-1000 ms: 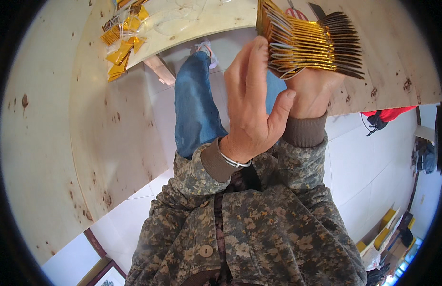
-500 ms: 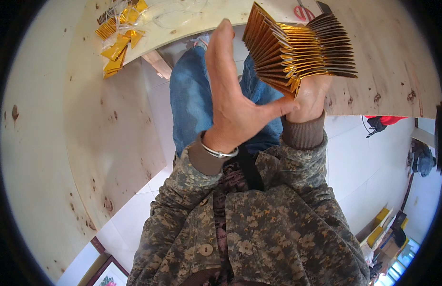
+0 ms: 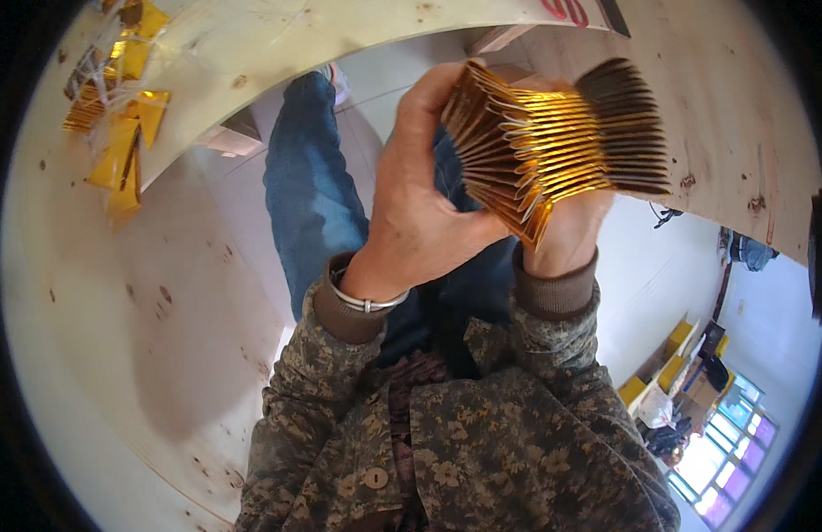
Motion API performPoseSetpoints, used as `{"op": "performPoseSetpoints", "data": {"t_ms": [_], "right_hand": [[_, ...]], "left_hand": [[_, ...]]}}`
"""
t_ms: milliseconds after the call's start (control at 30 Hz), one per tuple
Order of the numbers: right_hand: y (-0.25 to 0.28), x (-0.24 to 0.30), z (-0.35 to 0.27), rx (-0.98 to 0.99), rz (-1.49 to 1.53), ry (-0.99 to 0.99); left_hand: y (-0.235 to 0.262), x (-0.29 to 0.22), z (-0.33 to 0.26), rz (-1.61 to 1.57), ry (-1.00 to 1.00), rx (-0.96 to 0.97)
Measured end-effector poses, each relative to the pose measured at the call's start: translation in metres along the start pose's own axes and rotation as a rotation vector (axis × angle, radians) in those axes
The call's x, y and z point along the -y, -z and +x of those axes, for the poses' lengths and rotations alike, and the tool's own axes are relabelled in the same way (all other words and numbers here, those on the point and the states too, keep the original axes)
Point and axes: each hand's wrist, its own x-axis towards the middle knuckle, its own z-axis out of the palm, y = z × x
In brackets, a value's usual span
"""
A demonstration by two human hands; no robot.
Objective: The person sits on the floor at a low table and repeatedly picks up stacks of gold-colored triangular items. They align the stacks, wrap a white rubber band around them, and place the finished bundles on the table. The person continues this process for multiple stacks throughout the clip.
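**A:** What does the head view show in the hands?

**B:** A fanned stack of flat gold foil sachets with dark ends (image 3: 553,146), held up in front of the chest. The right hand (image 3: 566,235) grips it from below, fingers closed around the lower edge. The left hand (image 3: 420,208) presses against the stack's left side, thumb up along the end, fingers curled onto it. A thin silver bangle (image 3: 368,301) sits on the left wrist.

**A:** Any other packages?

**B:** At upper left, a loose heap of gold foil sachets (image 3: 118,142) lies on the pale plywood tabletop (image 3: 145,355), partly under a clear plastic wrapper (image 3: 251,35). It is well apart from the hands. A red mark shows at the top edge of the board, cut off.

**A:** And the surface and room?

**B:** The tabletop is speckled with dark spots and curves around the person, who wears a camouflage jacket (image 3: 482,443) and blue jeans (image 3: 313,204). Below is a white floor; at lower right stand yellow boxes (image 3: 668,355) near bright windows.

**A:** What is hard to make out?

**B:** The right fingers are mostly hidden behind the stack, and the dark things at far right are too small to tell.
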Motion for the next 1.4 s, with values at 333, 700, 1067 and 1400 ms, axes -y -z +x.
{"op": "performPoseSetpoints", "data": {"t_ms": [333,700,1067,1400], "right_hand": [[0.020,-0.018,-0.007,-0.021,0.413,-0.020],[-0.011,0.000,-0.048,0.228,0.519,-0.071],[0.020,0.031,-0.081,0.263,-0.479,0.285],[0.035,0.050,-0.091,0.534,-1.023,0.378]], "left_hand": [[0.005,0.032,-0.013,-0.199,0.160,0.072],[0.001,-0.038,-0.040,-0.021,0.075,0.030],[0.004,-0.055,-0.051,0.017,0.086,0.080],[0.016,-0.067,-0.049,0.030,0.204,0.391]]}}
